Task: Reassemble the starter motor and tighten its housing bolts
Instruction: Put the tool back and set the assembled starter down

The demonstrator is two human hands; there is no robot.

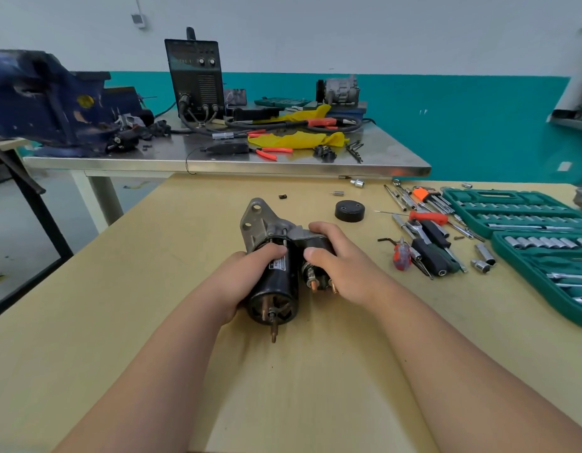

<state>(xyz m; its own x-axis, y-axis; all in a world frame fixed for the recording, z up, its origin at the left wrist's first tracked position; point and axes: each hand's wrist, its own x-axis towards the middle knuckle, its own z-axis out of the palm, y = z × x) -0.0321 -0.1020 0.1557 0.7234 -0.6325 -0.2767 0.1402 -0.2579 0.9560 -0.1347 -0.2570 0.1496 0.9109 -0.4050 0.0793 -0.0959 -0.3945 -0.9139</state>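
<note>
The starter motor (278, 282) lies on the yellow table (152, 289), its grey mounting flange (255, 217) pointing away from me and its open rear end with a copper stud facing me. My left hand (247, 279) grips the black motor body from the left. My right hand (340, 259) is curled round the solenoid (311, 273) on the motor's right side. A black round end cap (349, 211) sits apart on the table, behind and to the right of the motor.
Ratchets, screwdrivers (427, 217), hex keys and loose sockets (482, 259) lie to the right, beside two green socket cases (512, 207). Behind stands a steel bench (217, 158) with a blue vise (44, 99), a welder (196, 76), pliers and yellow rags.
</note>
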